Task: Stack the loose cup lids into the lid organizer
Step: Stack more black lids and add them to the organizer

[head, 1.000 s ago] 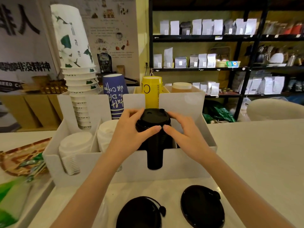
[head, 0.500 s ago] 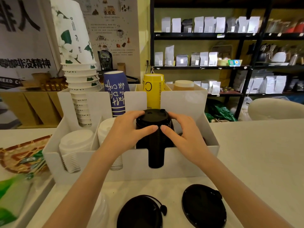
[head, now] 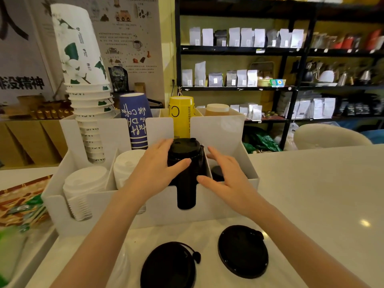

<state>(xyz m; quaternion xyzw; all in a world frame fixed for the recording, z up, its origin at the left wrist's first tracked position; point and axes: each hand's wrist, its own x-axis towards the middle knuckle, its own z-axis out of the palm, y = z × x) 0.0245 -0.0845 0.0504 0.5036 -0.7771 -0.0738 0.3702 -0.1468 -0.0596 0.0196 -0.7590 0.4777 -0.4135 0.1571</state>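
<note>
A white lid organizer (head: pixel 158 213) stands on the counter. A tall stack of black lids (head: pixel 186 163) fills its third front compartment. My left hand (head: pixel 158 169) rests against the stack's left side, thumb on its front. To the stack's right, my right hand (head: pixel 226 175) hovers over the neighbouring compartment with fingers spread, apart from the stack. Two loose black lids (head: pixel 169 267) (head: pixel 243 251) lie flat on the counter near me. White lid stacks (head: pixel 83 190) (head: pixel 126 165) fill the two left compartments.
Paper cup stacks stand in the organizer's back row: white-green (head: pixel 83 80), blue (head: pixel 135 119), yellow (head: pixel 181 115). A patterned tray (head: pixel 18 200) with green packets lies at the left. Dark shelving (head: pixel 270 88) with bags lines the back wall. The white counter (head: pixel 322 194) extends right.
My right hand has let go of the black lid stack and drawn back to the right, fingers spreading. My left hand stays on the stack.
</note>
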